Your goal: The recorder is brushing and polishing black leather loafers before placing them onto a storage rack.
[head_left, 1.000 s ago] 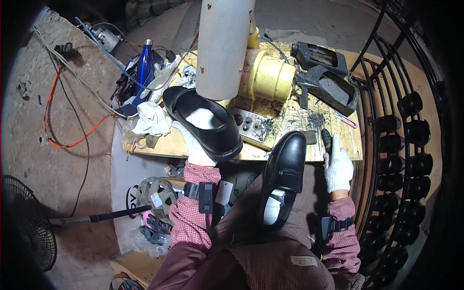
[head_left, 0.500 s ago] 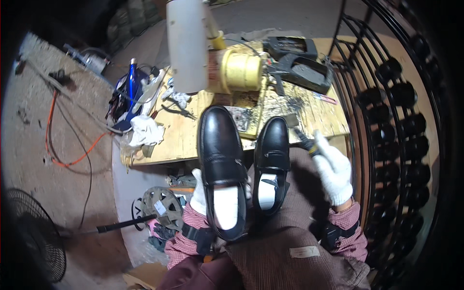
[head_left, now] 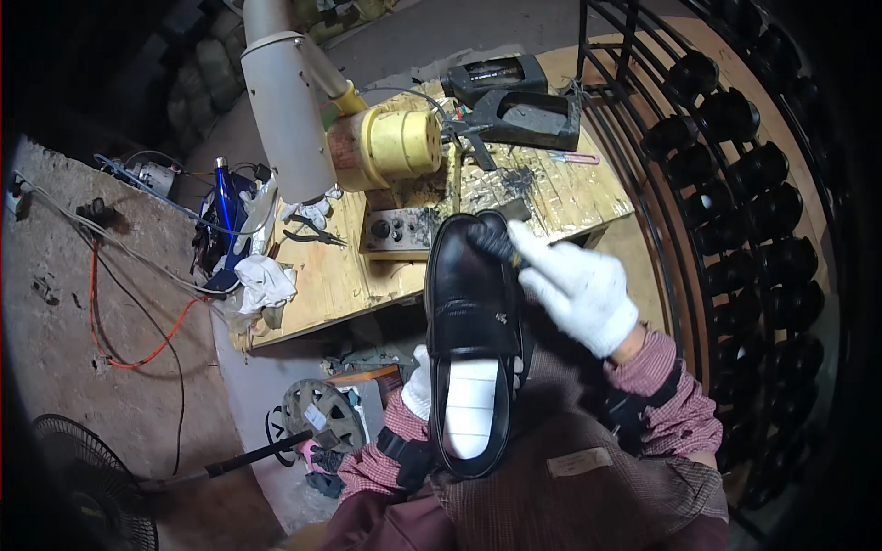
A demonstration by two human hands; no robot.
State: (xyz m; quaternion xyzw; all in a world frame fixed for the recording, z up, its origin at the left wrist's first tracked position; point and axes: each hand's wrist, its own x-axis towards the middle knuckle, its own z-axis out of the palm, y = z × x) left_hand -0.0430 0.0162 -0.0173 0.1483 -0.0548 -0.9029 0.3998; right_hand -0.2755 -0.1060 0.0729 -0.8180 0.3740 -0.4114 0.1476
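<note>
A black leather loafer [head_left: 469, 317] with a white insole points away from me above my lap. My left hand [head_left: 420, 390], in a white glove, grips it from beneath, with most of the fingers hidden under the shoe. A second black loafer [head_left: 493, 219] is mostly covered by the first, with its toe edge showing. My right hand [head_left: 583, 298], also gloved in white, is closed around a short black brush-like tool [head_left: 492, 241] with a yellowish band. The tool's dark end is at the right side of the nearer loafer's toe; motion blur hides whether they touch.
On the wooden workbench [head_left: 322, 285] stand a grey-tubed yellow blower [head_left: 400, 142], a control box [head_left: 397, 231], pliers [head_left: 315, 233] and black trays [head_left: 524, 119]. A rack of black shoes [head_left: 726, 271] is at right. A fan [head_left: 92, 487] stands lower left.
My right hand has moved left, bringing the tool from beside the shoes to the toe. The held loafer now overlaps the second one, which was fully visible beside it. The view has shifted.
</note>
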